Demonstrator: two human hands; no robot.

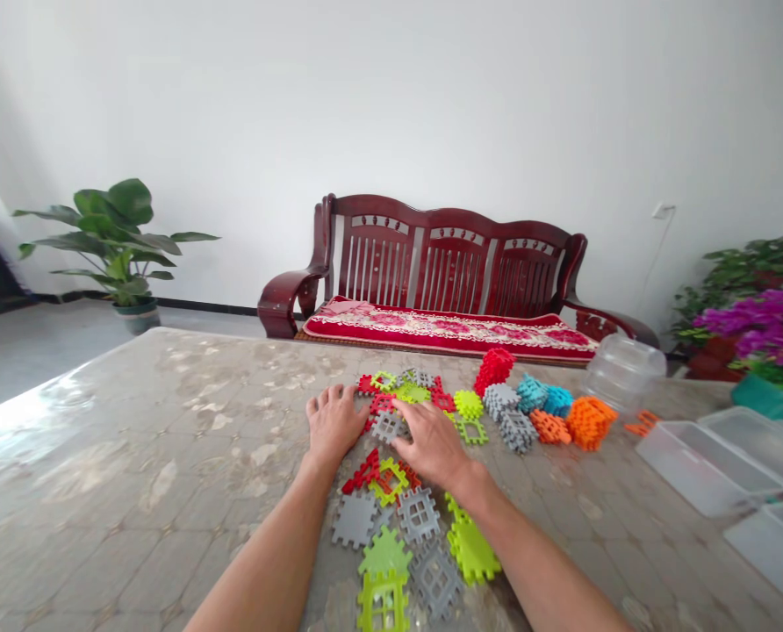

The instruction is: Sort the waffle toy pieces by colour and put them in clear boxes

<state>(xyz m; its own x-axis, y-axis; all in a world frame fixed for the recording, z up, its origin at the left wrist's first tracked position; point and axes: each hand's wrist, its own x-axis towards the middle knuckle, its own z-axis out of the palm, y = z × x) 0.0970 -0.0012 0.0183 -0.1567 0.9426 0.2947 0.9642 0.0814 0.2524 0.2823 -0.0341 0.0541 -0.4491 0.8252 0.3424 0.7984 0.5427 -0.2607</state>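
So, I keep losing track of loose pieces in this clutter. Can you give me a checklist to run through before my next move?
1. Left hand free: ok, empty, fingers spread beside the tiles.
2. Right hand free: cannot tell, its fingertips are over tiles and the grip is hidden.
3. Loose interlocking tiles sorted by colour: not ok, red, grey and lime lie mixed between the forearms.
4. Red stack and blue stack each one colour: ok, as far as visible.
5. Orange tiles all together: not ok, an orange tile lies apart near the bins.
6. Transparent plastic bin clear of both hands: ok, off to the right.
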